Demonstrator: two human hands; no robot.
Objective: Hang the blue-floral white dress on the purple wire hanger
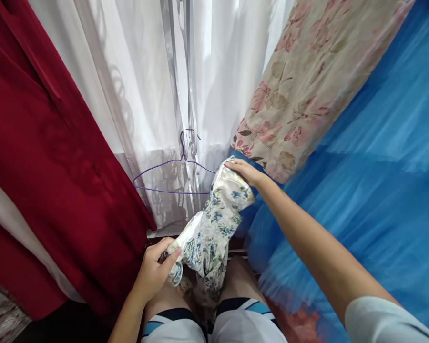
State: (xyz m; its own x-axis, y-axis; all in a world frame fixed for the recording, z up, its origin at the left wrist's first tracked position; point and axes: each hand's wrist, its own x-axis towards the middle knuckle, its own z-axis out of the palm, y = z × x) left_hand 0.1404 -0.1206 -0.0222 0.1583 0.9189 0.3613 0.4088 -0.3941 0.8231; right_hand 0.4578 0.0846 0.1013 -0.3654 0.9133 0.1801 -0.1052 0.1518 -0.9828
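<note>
A white garment with a blue and green floral print hangs crumpled between my hands, above my knees. My right hand pinches its top edge, thumb and fingers closed on the cloth. Lower down on the left, my left hand grips another bunched part of it. A thin purple hanger hangs behind, its left side bare. Its right end disappears at the garment's upper part; whether it is inside or behind the cloth I cannot tell.
White sheer curtains hang straight ahead. A dark red curtain fills the left side. On the right are a beige floral cloth and a big blue tulle garment, close to my right arm. My legs are below the garment.
</note>
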